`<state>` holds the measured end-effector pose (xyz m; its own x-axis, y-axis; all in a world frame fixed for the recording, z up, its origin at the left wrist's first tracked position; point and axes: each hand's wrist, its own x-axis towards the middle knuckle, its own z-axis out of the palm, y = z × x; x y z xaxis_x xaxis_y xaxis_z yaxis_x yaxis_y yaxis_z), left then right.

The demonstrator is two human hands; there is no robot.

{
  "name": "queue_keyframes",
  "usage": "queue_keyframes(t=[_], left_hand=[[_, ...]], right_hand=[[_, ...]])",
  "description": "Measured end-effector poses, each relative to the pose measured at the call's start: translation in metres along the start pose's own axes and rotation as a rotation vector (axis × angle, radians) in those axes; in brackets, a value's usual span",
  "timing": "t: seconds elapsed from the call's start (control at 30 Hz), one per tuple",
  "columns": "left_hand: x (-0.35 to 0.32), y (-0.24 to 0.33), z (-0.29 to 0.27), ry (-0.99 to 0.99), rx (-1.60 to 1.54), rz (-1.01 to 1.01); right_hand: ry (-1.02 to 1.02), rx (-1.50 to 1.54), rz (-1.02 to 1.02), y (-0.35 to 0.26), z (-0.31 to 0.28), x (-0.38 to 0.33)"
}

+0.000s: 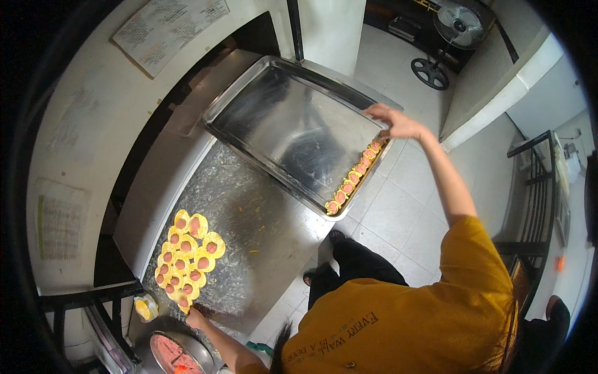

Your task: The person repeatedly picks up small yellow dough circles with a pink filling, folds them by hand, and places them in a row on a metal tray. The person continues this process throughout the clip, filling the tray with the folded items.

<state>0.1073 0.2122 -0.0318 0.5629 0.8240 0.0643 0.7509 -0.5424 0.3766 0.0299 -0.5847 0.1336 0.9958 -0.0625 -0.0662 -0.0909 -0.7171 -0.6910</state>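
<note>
My left hand [197, 318] is at the near end of a cluster of round yellow wrappers [202, 253], each with a lump of pink filling. Its fingers are closed at the edge of the nearest wrapper; what they hold, if anything, is too small to make out. Over the right rim of a large metal tray [293, 134], my right hand [398, 123] is arched with thumb and fingers apart. It hovers at the far end of a row of filled yellow dumplings [354, 177] lined along that tray's edge. Its thumb seems to touch the last one.
A metal bowl of pink filling [182, 350] with a utensil in it stands near the table's left corner, beside a small container [146, 308] with yellow contents. The metal tabletop [274, 224] carries the wrappers. A standing fan [458, 28] is beyond, on the tiled floor.
</note>
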Motion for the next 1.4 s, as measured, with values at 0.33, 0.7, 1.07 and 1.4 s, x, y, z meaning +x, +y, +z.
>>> queue_keyframes(t=[0.33, 0.7, 1.07, 1.4], left_hand=[[-0.018, -0.025, 0.000, -0.389, -1.675, -0.355], [-0.222, 0.047, -0.031, -1.328, -1.425, -0.192], [-0.241, 0.032, -0.017, -0.914, -0.743, 0.538], [-0.235, 0.032, -0.018, -1.210, -1.004, 0.174]], right_hand=[[-0.393, 0.467, -0.505, -0.135, 0.226, -0.036], [-0.488, 1.300, 0.216, -0.187, 0.363, -0.037], [0.023, 0.684, 0.347, -0.178, 0.422, -0.056], [-0.091, 1.011, 0.213, -0.193, 0.403, -0.067]])
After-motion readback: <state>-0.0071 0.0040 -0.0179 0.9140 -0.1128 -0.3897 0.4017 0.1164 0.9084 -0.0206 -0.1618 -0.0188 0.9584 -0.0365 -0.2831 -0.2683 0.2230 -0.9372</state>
